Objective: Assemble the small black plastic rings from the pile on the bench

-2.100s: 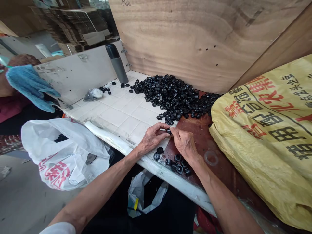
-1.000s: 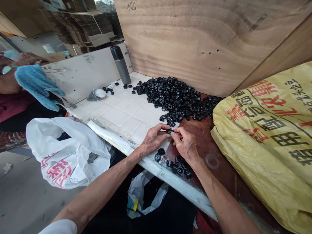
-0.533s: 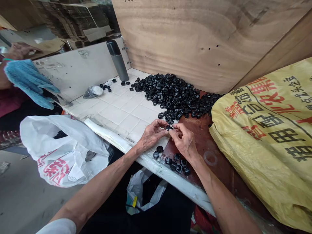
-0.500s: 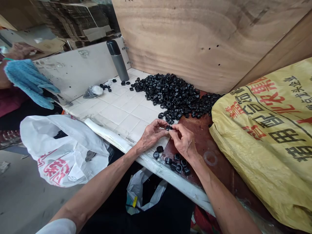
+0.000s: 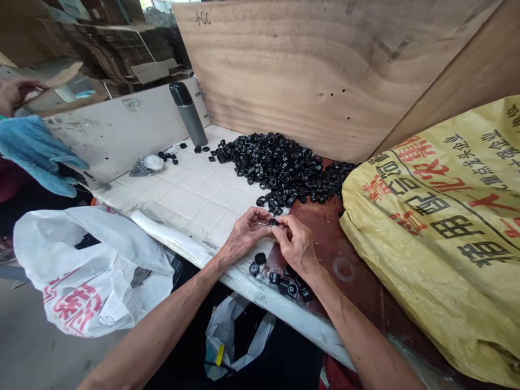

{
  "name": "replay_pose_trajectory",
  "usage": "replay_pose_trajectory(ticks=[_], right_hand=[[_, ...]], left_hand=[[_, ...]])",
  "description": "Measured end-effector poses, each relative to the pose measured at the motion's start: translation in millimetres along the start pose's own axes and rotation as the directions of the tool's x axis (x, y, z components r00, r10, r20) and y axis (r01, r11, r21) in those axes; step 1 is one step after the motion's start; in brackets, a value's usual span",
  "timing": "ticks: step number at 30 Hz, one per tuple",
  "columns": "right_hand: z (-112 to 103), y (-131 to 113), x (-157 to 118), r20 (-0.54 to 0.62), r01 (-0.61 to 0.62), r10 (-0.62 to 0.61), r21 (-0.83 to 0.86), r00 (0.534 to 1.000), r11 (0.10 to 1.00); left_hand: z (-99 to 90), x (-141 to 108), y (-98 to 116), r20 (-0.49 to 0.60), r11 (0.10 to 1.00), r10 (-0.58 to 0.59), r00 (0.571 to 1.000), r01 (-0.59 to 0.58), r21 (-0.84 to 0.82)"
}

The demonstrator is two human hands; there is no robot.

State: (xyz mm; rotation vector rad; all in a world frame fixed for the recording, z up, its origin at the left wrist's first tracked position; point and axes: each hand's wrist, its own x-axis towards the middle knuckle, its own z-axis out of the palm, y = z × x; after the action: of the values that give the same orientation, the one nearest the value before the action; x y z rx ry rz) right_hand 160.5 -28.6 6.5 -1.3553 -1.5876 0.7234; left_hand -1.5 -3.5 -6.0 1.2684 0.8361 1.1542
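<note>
Tiled bench [image 5: 184, 203], with a brown board section [image 5: 345, 227] at its right end and a white-wrapped front edge. Below that edge, a white plastic sack [image 5: 227, 338] with a yellow tag. Left hand [image 5: 244, 235] and right hand [image 5: 294, 252] meet over the tile-to-board seam. Both grips are narrow, with one small black plastic part [image 5: 272, 222] pinched between the fingertips. Its exact shape is hidden by the fingers.

Just below the hands, a small cluster of black plastic rings [image 5: 286, 287] sits by the bench edge. Beyond them, a large heap of similar black parts [image 5: 276, 168] spreads across tile and board, against a plywood panel [image 5: 304, 70]. To the right, a yellow woven sack [image 5: 426, 244] with red and black Chinese print lies on the board. To the left, a white carrier bag [image 5: 93, 271] with red print sits off the bench edge.

Farther back, a grey vacuum flask [image 5: 187, 116] stands upright near a clear bag [image 5: 144, 165]. Far left, a co-worker's hand [image 5: 14, 92] is above a blue towel [image 5: 32, 151]. Cardboard stacks [image 5: 109, 49] are behind.
</note>
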Motion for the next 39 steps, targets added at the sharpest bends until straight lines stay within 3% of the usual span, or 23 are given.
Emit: replay_pose_trajectory(ticks=[2,5,9,11,13,15,18,20,21,22,24,26,28,30,33,34,35,37,39], right_hand=[[-0.5,-1.6,-0.1,0.037,0.003,-0.004,0.030,0.999,1.000],[2.6,1.1,-0.8,0.098,-0.223,0.205,0.224,0.974,0.949],[7.8,7.0,-2.0,0.259,-0.510,0.439,0.439,0.860,0.740],[8.6,8.1,-2.4,0.320,-0.581,0.486,0.437,0.814,0.686],[8.2,7.5,-2.8,0.339,-0.614,0.514,0.381,0.788,0.691],[7.1,5.4,-3.1,0.282,-0.560,0.491,0.279,0.824,0.780],[5.1,1.7,-3.6,0.084,-0.201,0.193,0.086,0.978,0.976],[4.7,0.6,-4.1,0.032,0.010,-0.010,-0.006,0.999,1.000],[4.9,0.6,-4.5,0.041,0.034,-0.033,-0.016,0.999,0.999],[5.5,1.0,-4.9,0.060,0.002,-0.002,-0.004,0.998,1.000],[6.9,2.9,-5.3,0.112,-0.180,0.170,0.084,0.979,0.980],[7.0,6.3,-4.3,0.215,-0.405,0.363,0.196,0.907,0.893],[4.5,10.8,-1.5,0.297,-0.510,0.444,0.203,0.845,0.836],[-0.4,16.1,2.8,0.209,-0.422,0.399,0.075,0.893,0.904],[-6.4,24.1,9.0,-0.013,-0.130,0.130,-0.202,0.991,0.971],[-6.9,26.4,10.4,-0.032,-0.051,0.044,-0.263,0.999,0.963],[-6.5,28.5,11.5,-0.017,0.017,-0.023,-0.309,1.000,0.951],[-3.5,31.7,12.8,0.054,0.116,-0.103,-0.388,0.993,0.914],[0.5,33.6,13.1,0.117,0.166,-0.126,-0.455,0.985,0.875]], left_hand=[[-0.7,0.7,0.2,0.019,1.000,-0.009,1.000,0.009,-0.030],[-3.0,-2.7,0.6,0.047,0.993,0.034,0.998,-0.039,0.110],[-6.5,-10.3,3.5,0.175,0.878,0.143,0.974,-0.207,0.431],[-7.2,-12.6,5.3,0.226,0.850,0.155,0.962,-0.247,0.465],[-6.8,-12.6,6.2,0.233,0.867,0.133,0.963,-0.227,0.444],[-5.3,-10.3,6.0,0.185,0.923,0.078,0.980,-0.141,0.359],[-2.9,-5.3,4.2,0.090,0.993,-0.025,0.996,0.015,0.114],[-2.4,-3.5,2.8,0.068,0.999,-0.050,0.996,0.050,0.007],[-2.6,-3.6,2.3,0.070,0.999,-0.051,0.996,0.052,-0.007],[-3.1,-4.2,2.2,0.074,0.999,-0.048,0.996,0.048,0.006],[-4.5,-7.0,3.7,0.102,0.995,-0.032,0.994,0.022,0.096],[-6.2,-10.0,7.5,0.163,0.975,-0.025,0.986,-0.012,0.222],[-8.2,-11.9,12.9,0.227,0.950,-0.064,0.972,-0.010,0.311],[-10.3,-11.9,18.1,0.309,0.931,-0.153,0.939,0.032,0.364],[-12.1,-9.0,20.3,0.422,0.907,-0.277,0.863,0.091,0.411],[-11.9,-7.2,18.7,0.400,0.901,-0.282,0.872,0.098,0.422],[-11.3,-5.1,15.7,0.330,0.895,-0.258,0.908,0.095,0.436],[-9.8,0.7,6.7,0.115,0.871,-0.122,0.986,0.051,0.489],[-8.8,8.1,-4.3,-0.024,0.824,0.042,0.999,-0.021,0.566]])
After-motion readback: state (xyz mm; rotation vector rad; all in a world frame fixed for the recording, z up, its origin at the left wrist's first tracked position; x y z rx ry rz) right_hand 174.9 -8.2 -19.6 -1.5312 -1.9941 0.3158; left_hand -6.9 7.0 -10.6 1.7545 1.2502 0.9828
